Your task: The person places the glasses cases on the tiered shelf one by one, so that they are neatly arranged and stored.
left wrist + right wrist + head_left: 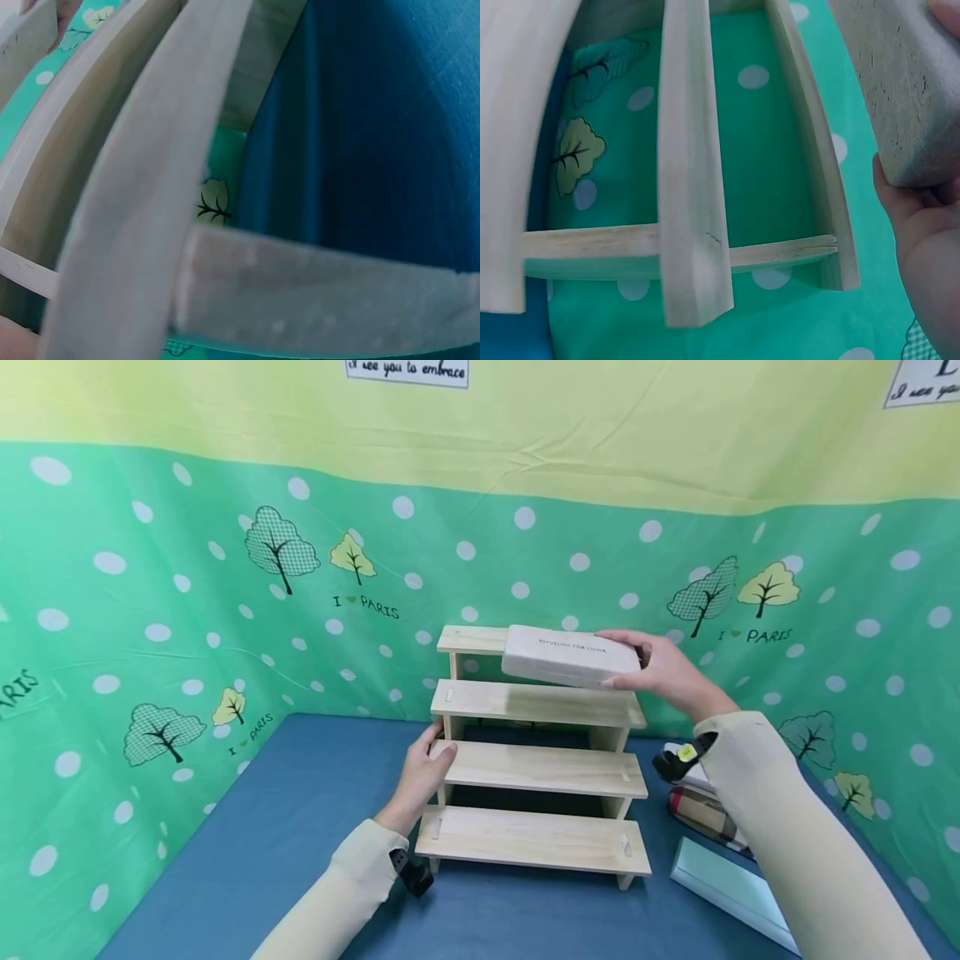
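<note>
A pale wooden rack with several stepped shelves (534, 835) stands on the blue table. My right hand (667, 668) grips the right end of a light grey glasses case (566, 652), lettered "REFUELING FOR CHINA". The case is held level above the second shelf from the top, overlapping the top shelf (472, 639) in the head view. In the right wrist view, the speckled case (904, 82) shows at the upper right with fingers round it. My left hand (420, 772) holds the rack's left side, its thumb at the end of the second shelf from the bottom.
At the right of the rack lie a light blue case (731, 889), a brown and red checked case (705, 814) and a white item partly hidden by my right arm. A green and yellow printed cloth (375, 568) hangs behind the blue table (300, 802).
</note>
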Demonstrator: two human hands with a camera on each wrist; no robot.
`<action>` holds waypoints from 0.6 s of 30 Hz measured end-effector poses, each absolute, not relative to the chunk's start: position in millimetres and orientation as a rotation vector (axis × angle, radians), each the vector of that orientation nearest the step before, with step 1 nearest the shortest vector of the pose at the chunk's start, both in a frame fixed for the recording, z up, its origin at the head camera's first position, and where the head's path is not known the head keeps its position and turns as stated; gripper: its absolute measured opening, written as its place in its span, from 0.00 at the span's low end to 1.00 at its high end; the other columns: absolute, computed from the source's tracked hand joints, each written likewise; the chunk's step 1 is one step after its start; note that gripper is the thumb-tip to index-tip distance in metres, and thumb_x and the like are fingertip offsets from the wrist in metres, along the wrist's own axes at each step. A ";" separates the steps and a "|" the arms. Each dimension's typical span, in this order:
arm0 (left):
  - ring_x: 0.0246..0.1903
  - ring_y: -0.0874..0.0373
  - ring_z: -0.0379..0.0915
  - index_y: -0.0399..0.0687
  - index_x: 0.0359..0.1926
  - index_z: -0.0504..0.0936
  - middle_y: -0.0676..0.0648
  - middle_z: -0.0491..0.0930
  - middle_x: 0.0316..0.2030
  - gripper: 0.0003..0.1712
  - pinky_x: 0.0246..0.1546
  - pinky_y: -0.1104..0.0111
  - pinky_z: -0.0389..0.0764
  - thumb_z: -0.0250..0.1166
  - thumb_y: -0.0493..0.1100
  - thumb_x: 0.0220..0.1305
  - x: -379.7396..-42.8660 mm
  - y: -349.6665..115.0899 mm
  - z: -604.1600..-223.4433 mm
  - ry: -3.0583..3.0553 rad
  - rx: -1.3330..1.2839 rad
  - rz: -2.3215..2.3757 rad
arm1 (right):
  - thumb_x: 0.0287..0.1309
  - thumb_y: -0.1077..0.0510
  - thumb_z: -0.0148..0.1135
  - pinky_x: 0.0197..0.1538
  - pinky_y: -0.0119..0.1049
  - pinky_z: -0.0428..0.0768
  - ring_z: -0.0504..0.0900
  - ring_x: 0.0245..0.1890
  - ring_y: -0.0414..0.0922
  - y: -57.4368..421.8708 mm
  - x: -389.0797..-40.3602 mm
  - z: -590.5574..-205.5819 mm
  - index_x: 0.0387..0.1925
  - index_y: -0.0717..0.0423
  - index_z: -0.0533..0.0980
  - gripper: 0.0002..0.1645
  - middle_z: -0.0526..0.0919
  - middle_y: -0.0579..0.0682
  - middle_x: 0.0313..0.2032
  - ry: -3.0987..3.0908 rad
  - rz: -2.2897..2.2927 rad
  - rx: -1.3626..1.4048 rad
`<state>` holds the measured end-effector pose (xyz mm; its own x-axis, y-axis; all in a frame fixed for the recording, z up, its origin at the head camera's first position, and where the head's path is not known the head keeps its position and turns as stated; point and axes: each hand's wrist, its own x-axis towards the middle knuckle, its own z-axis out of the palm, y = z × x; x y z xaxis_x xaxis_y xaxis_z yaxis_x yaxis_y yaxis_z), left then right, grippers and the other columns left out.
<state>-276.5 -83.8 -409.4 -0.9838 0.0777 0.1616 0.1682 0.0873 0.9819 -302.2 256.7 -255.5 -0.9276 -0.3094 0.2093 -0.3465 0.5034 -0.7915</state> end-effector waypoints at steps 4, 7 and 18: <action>0.68 0.43 0.52 0.38 0.71 0.53 0.37 0.54 0.69 0.33 0.65 0.52 0.59 0.53 0.37 0.69 -265.2 -83.8 -392.6 -2.291 -0.258 -2.059 | 0.48 0.57 0.72 0.48 0.41 0.71 0.70 0.50 0.47 251.9 -317.2 -252.8 0.66 0.48 0.66 0.42 0.71 0.52 0.58 -2.720 1.424 0.583; 0.68 0.42 0.51 0.36 0.71 0.53 0.36 0.54 0.69 0.33 0.65 0.52 0.59 0.53 0.36 0.69 -259.9 -82.4 -385.8 -2.302 -0.257 -2.042 | 0.47 0.56 0.72 0.50 0.43 0.70 0.70 0.51 0.48 248.2 -326.4 -252.4 0.65 0.46 0.66 0.42 0.71 0.52 0.58 -2.750 1.419 0.577; 0.67 0.44 0.53 0.41 0.71 0.55 0.38 0.56 0.69 0.34 0.65 0.52 0.60 0.55 0.38 0.68 -280.6 -84.7 -413.1 -2.276 -0.239 -2.040 | 0.45 0.54 0.74 0.52 0.44 0.69 0.69 0.52 0.49 239.8 -352.2 -247.9 0.65 0.45 0.66 0.44 0.70 0.51 0.58 -2.745 1.487 0.535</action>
<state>-280.6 -84.7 -413.1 -0.9849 0.0653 0.1602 0.1664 0.1034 0.9806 -352.2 239.8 -247.9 -0.9426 -0.3048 0.1361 -0.2805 0.5023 -0.8180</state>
